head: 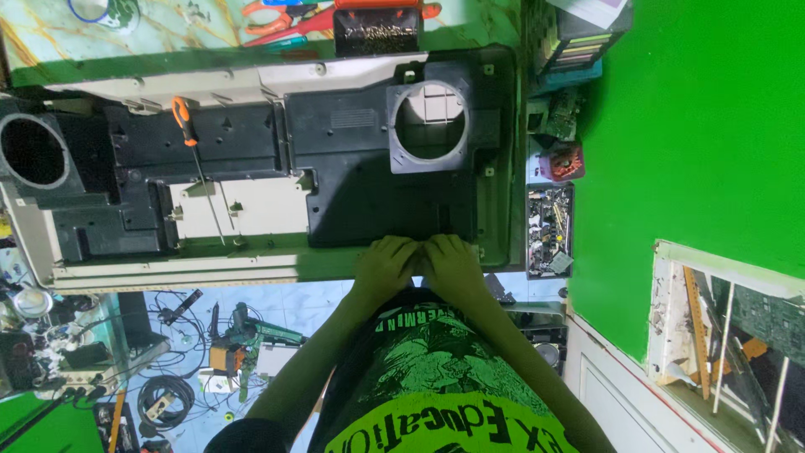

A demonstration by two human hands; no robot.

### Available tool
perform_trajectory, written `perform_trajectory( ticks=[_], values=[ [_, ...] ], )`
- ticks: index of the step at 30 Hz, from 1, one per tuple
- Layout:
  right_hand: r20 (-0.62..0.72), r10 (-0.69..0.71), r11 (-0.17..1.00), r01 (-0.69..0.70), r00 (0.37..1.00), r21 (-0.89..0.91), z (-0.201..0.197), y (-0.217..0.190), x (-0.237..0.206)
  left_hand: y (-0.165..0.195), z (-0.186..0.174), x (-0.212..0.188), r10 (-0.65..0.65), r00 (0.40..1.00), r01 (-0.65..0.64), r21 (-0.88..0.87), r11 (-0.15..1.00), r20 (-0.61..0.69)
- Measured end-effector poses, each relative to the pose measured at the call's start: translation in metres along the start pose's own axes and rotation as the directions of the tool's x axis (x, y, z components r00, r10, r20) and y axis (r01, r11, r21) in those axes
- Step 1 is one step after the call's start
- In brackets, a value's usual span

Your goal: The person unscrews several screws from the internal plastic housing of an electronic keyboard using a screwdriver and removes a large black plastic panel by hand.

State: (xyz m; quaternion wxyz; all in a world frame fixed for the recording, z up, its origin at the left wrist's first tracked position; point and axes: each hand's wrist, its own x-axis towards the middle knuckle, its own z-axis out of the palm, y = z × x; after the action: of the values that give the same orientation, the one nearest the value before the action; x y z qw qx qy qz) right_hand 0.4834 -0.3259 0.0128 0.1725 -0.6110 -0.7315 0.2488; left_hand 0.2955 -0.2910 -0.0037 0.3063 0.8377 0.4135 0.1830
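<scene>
A large black plastic back panel (352,159) lies in a pale frame (168,270) on the table. It has a round grey-rimmed opening (429,126) near me and another opening (33,151) at the far left. My left hand (384,262) and my right hand (453,262) sit side by side, touching each other. Their fingers are curled over the panel's near edge at its middle. An orange-handled screwdriver (186,119) rests on the panel to the left, well away from both hands.
A tray of small metal parts (549,226) stands right of the frame, with a circuit board (562,113) and a red part (566,161) behind it. A black box (377,32) and red-handled cutters (285,18) lie at the far edge. Cables and tools (168,377) cover the floor at left.
</scene>
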Motion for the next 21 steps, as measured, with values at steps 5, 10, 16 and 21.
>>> perform_trajectory(
  ticks=[5,10,16,21],
  values=[
    [-0.057,-0.097,0.995,0.098,0.994,0.021,-0.004,0.002,-0.007,0.010,-0.002,-0.003,-0.018,0.999,0.020,0.039,0.999,-0.051],
    [-0.017,-0.181,0.982,0.179,0.983,-0.061,-0.011,0.001,0.001,0.014,-0.007,-0.008,-0.075,0.990,0.083,0.062,0.995,-0.118],
    [0.048,-0.218,0.975,0.220,0.975,-0.035,-0.013,-0.001,0.013,0.013,-0.009,-0.016,-0.141,0.969,0.153,0.046,0.987,-0.201],
    [0.154,-0.254,0.966,0.259,0.955,-0.018,-0.014,-0.002,0.024,0.010,-0.007,-0.020,-0.199,0.961,0.209,0.031,0.977,-0.190]
  ],
)
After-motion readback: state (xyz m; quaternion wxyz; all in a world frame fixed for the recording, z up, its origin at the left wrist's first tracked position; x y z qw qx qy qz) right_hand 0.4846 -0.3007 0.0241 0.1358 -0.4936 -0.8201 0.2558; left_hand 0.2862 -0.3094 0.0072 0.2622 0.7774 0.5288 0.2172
